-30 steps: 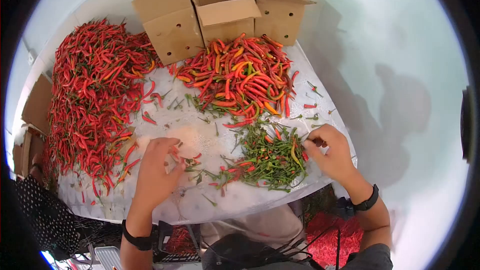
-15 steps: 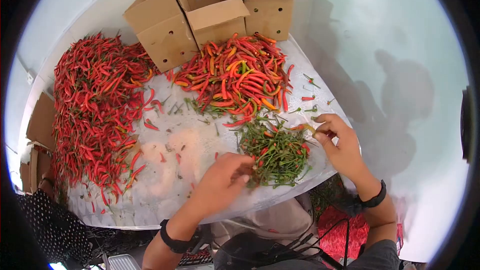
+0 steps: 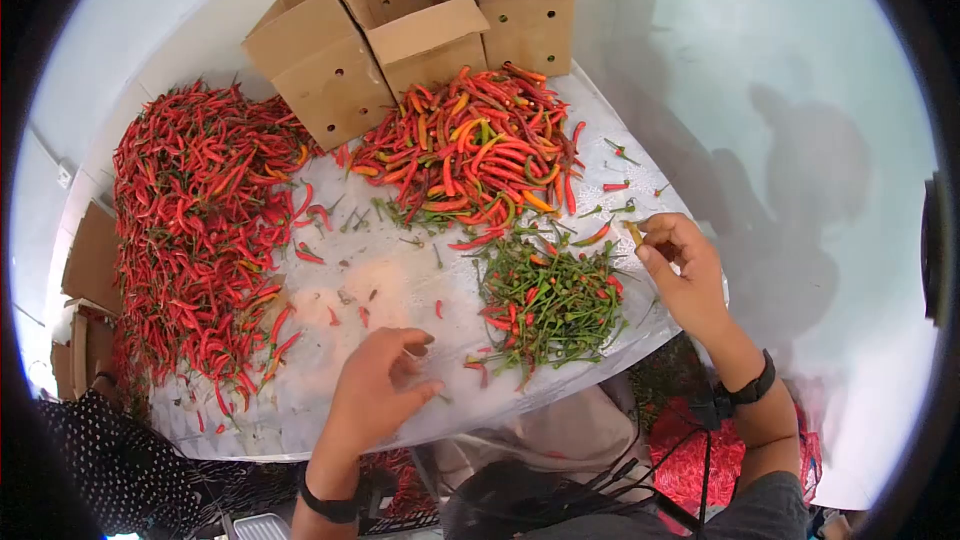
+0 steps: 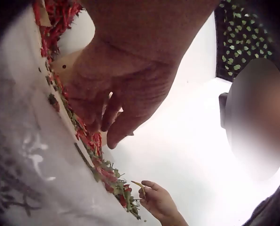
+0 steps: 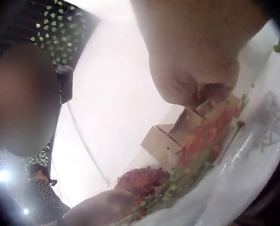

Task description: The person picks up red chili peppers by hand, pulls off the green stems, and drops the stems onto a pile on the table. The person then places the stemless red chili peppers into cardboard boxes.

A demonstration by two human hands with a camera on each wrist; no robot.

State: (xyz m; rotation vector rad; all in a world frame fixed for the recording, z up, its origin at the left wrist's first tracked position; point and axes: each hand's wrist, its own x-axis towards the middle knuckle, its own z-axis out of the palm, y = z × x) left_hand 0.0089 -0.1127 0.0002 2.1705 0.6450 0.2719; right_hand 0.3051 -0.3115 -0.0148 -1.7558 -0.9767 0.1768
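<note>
Pepper [image 3: 633, 233], slender, yellowish, slightly curved

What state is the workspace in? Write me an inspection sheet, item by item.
Surface: white plastic-covered table, with chillies and stems spread over it.
Job's things: large heap of thin red chillies on the left; heap of red, orange and green chillies at centre back; pile of green stems with some red pieces in front of it.
Clutter: loose small red chilli pieces near the left hand.
Grippers: left hand open, above the table; right hand pinches a slim yellowish chilli.
Cables: thin black cables below the near table edge.
Surroundings: three open brown cardboard boxes at the back; pale wall on the right.
</note>
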